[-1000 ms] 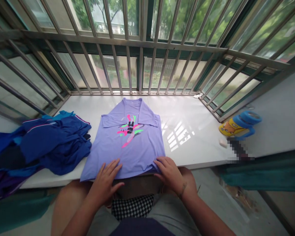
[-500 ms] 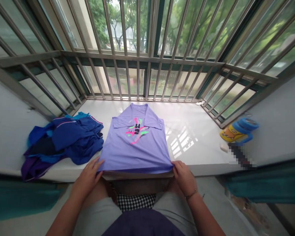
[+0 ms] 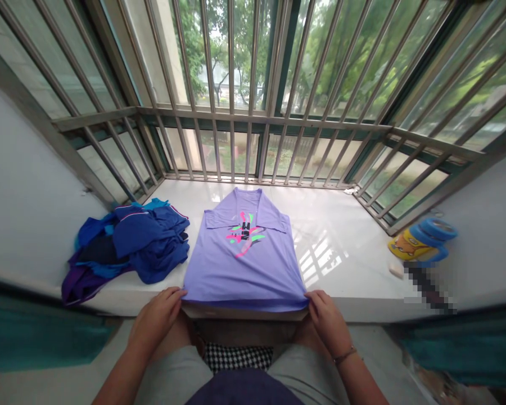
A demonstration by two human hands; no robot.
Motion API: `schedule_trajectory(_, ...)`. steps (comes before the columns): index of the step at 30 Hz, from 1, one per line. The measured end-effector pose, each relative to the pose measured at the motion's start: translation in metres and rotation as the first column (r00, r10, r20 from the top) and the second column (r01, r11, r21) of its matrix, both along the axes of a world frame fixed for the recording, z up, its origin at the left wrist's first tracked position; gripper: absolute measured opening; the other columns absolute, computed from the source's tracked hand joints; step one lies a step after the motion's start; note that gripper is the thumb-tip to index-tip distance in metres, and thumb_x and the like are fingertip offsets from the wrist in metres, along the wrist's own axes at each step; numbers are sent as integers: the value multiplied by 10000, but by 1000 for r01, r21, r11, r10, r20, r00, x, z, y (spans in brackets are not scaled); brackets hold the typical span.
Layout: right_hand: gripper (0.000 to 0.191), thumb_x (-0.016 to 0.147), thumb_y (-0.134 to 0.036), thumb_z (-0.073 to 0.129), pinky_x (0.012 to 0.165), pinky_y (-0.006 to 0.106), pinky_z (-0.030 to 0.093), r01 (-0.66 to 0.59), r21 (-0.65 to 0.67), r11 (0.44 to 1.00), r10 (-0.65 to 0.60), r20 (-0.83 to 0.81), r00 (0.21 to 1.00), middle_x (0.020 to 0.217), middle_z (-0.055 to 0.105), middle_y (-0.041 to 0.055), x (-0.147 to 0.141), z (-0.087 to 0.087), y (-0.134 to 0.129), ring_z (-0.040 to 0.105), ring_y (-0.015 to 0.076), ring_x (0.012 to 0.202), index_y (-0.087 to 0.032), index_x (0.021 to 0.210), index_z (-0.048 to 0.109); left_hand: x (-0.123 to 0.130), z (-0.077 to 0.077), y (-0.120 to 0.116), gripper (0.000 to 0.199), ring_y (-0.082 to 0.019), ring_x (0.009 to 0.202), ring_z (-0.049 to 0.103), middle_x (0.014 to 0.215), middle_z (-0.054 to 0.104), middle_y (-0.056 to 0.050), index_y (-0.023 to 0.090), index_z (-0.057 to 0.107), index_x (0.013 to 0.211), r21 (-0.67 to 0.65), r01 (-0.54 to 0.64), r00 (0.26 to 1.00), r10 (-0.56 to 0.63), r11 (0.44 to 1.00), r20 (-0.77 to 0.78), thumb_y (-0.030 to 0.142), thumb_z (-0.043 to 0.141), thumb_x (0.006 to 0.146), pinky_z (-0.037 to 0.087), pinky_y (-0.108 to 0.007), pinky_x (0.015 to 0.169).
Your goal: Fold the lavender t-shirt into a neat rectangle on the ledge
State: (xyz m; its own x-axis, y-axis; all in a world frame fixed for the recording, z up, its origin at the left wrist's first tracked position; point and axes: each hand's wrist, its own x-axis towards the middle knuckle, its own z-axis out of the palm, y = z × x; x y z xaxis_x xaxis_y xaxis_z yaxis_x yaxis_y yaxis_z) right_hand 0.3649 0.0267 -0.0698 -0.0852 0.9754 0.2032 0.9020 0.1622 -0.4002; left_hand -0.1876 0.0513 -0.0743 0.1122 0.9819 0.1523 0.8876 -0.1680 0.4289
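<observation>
A lavender T-shirt [image 3: 244,270] with a pink, green and black print lies spread on the white window ledge, its collar towards the window and its sleeves folded inward over the front. Its hem reaches the ledge's front edge. My left hand [image 3: 159,315] pinches the hem's left corner between thumb and fingers. At the right corner, my right hand [image 3: 326,320], with a thin bracelet on the wrist, pinches the fabric in the same way. The hem is stretched between the two hands.
A heap of blue and purple clothes [image 3: 147,242] lies on the ledge [image 3: 354,275] at the left. On the right are a yellow and blue bottle [image 3: 417,239], a small pale block [image 3: 396,270] and a blurred-out dark object [image 3: 430,287]. Metal bars [image 3: 231,118] line the window behind.
The view has shifted, so the scene sits lower and further right. My left hand's fingers have closed into a pinch on the hem's left corner. My right hand keeps its hold.
</observation>
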Motion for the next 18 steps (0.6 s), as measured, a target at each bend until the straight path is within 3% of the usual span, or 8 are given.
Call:
schedule_trajectory(10, 380, 1005, -251, 459, 953, 361, 609, 105, -32, 994, -106, -29, 994, 1185, 795, 42, 5, -25, -7, 766, 221, 1005, -330, 1249, 740, 14, 20, -15, 383, -261, 1045, 789, 1098, 846, -13, 301, 844, 1064, -160, -82, 958, 122, 984, 259, 421, 513, 912, 638, -368, 950)
schedule_trajectory(14, 383, 969, -234, 475, 964, 384, 610, 70, -66, 995, -73, -47, 996, 1158, 796, 59, 12, -26, -12, 762, 243, 1013, -321, 1205, 764, 8, 15, -19, 374, -262, 988, 798, 1049, 849, -12, 305, 854, 1024, -231, -26, 956, 92, 973, 277, 414, 526, 880, 651, -359, 881)
schedule_trajectory(18, 383, 930, -210, 499, 973, 388, 601, 15, -111, 994, -19, -39, 999, 1137, 793, 77, 17, -22, -18, 755, 252, 1031, -301, 1170, 784, 6, 4, -22, 358, -274, 1051, 797, 1082, 849, -12, 301, 849, 1033, -295, 35, 953, 57, 955, 297, 406, 553, 859, 632, -389, 976)
